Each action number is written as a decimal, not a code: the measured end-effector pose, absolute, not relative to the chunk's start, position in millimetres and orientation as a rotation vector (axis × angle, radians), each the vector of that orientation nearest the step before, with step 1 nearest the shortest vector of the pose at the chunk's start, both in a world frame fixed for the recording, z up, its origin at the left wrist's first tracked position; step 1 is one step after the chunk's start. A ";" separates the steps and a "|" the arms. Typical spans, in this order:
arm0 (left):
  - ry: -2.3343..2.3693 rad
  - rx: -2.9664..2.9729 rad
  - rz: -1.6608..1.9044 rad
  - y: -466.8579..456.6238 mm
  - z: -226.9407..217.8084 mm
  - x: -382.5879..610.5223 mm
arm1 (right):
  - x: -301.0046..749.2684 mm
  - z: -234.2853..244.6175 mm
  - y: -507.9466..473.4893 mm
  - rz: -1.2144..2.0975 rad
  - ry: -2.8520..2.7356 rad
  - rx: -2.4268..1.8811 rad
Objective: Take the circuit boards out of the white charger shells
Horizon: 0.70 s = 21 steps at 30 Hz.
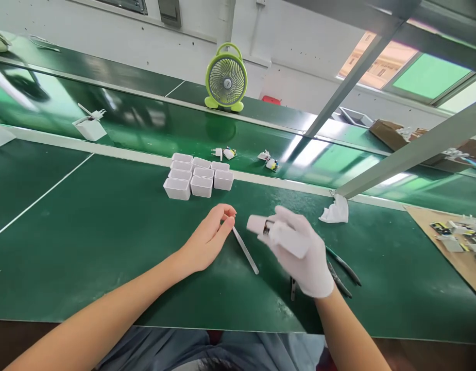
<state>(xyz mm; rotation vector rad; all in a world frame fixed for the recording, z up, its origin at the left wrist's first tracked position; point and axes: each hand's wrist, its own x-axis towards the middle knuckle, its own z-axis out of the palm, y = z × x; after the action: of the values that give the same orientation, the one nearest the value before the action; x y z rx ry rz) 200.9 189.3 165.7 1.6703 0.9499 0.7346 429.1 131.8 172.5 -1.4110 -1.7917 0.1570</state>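
1 case (294,241) gripped in R hand (313,268) fingers, hold steady imo; L hand (207,237) at stick (245,251), can't tell if fingers grip

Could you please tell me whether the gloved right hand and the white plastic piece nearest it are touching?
Touching: the head view shows the right hand gripping the white plastic piece, with the glove showing directly against its edges.

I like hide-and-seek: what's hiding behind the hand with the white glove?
Two dark handles poke out to the right of the gloved right hand, and a small dark piece shows below it. The hand covers the rest, so their other ends can't be seen.
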 end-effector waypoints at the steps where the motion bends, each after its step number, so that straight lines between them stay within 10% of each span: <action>1: 0.971 1.771 0.754 192.7 166.0 198.9 | 434.2 164.1 139.8 0.092 -1.718 -1.517; 21: 0.995 1.900 0.749 257.7 167.7 289.6 | 449.6 119.1 188.4 0.495 -1.654 -1.617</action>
<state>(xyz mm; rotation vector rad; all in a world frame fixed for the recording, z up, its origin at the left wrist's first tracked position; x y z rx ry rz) 289.6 257.7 167.7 1.9003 0.9948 0.7486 449.6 188.4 119.1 -1.6173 -1.6536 0.4948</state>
